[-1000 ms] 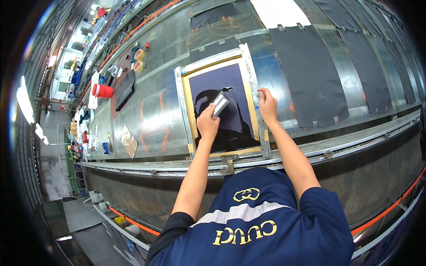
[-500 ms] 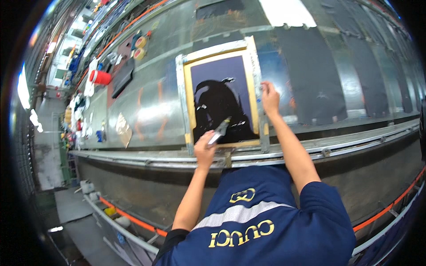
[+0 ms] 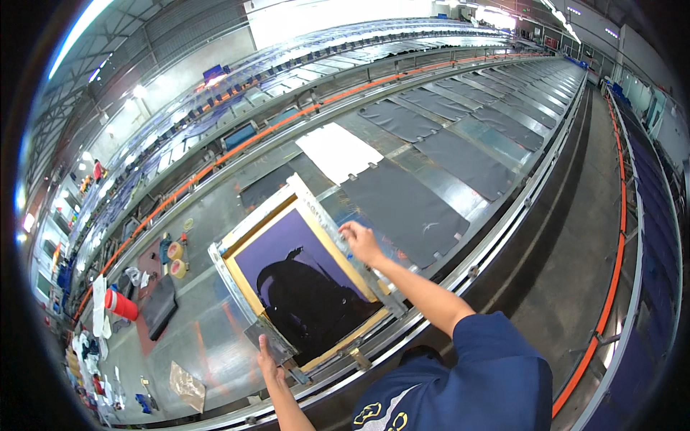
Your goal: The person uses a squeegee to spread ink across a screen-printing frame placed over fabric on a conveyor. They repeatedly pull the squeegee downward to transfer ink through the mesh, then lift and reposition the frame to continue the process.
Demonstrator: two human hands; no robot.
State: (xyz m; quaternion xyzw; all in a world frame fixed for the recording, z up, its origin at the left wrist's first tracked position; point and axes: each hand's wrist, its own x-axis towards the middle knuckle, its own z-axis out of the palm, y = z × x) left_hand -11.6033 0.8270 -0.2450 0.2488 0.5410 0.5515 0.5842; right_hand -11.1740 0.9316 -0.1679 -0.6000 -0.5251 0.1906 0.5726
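In front of me a screen-printing frame [image 3: 237, 293] lies on the long table. Glossy black ink [image 3: 305, 305] covers the near part of its mesh, and the far part shows purple [image 3: 277, 241]. At the frame's near left corner, my left hand [image 3: 269, 365] is closed on a flat grey scraper [image 3: 272, 340], its blade tilted over the frame's edge. My right hand [image 3: 363, 244] is beside the frame's right bar with thumb and fingers pinched together. Whether those fingers hold anything, or touch the bar, I cannot make out.
Dark fabric panels [image 3: 402, 208] lie along the table to the right, and a white sheet [image 3: 338, 153] behind the frame. At the left are a red container [image 3: 121, 305], a black flat object [image 3: 159, 309] and tape rolls [image 3: 177, 260]. A metal rail [image 3: 460, 281] edges the table.
My view has swung up and along the table. The scraper has gone from above the wet ink to the frame's left edge. My right hand remains by the right bar.
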